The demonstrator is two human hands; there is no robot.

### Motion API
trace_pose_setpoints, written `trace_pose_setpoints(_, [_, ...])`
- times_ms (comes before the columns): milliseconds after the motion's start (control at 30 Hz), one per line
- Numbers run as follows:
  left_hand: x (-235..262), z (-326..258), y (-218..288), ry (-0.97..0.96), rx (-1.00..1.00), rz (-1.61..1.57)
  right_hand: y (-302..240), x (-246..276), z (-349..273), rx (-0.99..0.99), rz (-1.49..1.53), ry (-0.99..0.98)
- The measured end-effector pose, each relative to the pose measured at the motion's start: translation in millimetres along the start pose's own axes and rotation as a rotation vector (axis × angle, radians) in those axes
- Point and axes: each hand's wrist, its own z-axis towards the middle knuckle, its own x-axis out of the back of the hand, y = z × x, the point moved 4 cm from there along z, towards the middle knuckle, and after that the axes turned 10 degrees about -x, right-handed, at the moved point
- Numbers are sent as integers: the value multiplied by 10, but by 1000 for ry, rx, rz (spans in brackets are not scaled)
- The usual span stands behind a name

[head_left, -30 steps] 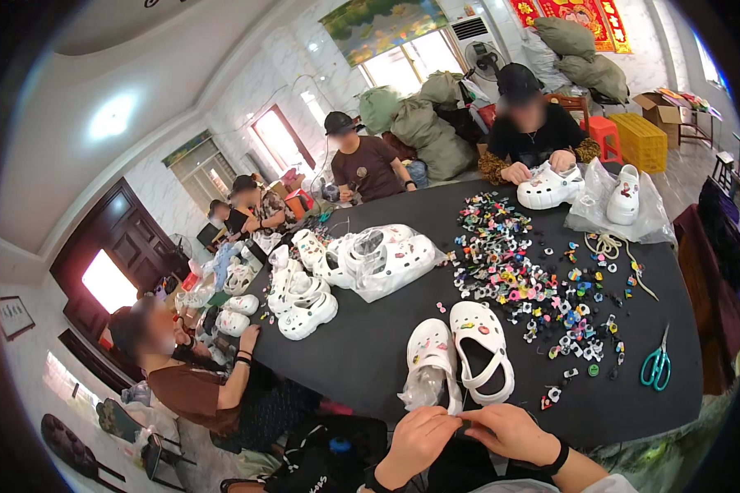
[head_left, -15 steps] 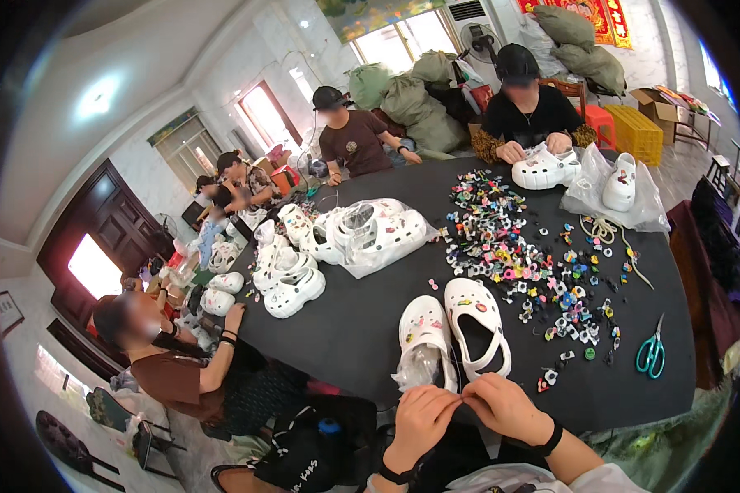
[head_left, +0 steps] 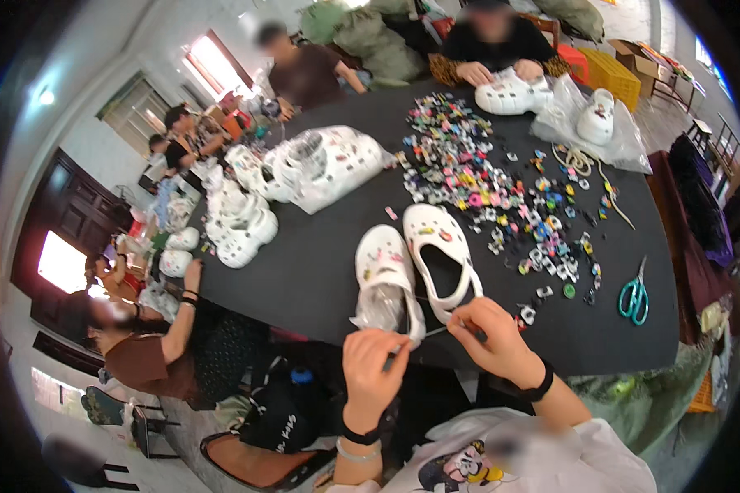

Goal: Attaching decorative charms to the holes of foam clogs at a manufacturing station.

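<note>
A pair of white clogs stands side by side at the near edge of the black table, heels toward me. The left clog (head_left: 383, 267) has clear plastic stuffed in its opening, and the right clog (head_left: 433, 238) bears small colourful charms. At the left clog's heel strap, my left hand (head_left: 373, 371) is closed in a pinch. Beside the right clog's heel, my right hand (head_left: 492, 335) also pinches. A thin pale cord (head_left: 437, 332) runs between my hands, its ends hidden by my fingers.
Loose shoe charms (head_left: 477, 185) cover the table's middle right. Teal-handled scissors (head_left: 634, 301) lie at the right. More white clogs (head_left: 245, 238) and a bagged pair (head_left: 337, 168) stand left. A co-worker across handles a white clog (head_left: 514, 92); another person (head_left: 152, 341) sits at left.
My hands, together behind the clogs before, have moved apart, the left one to the left clog's strap. The view has shifted, so the table sits higher and further left.
</note>
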Motion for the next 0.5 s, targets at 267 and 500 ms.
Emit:
trace_pose_setpoints(267, [-77, -100, -52, 7, 110, -91, 37, 34, -22, -47, -27, -32])
trace_pose_setpoints(500, [-298, -320, -236, -105, 320, -245, 301, 205, -25, -38, -468, 11])
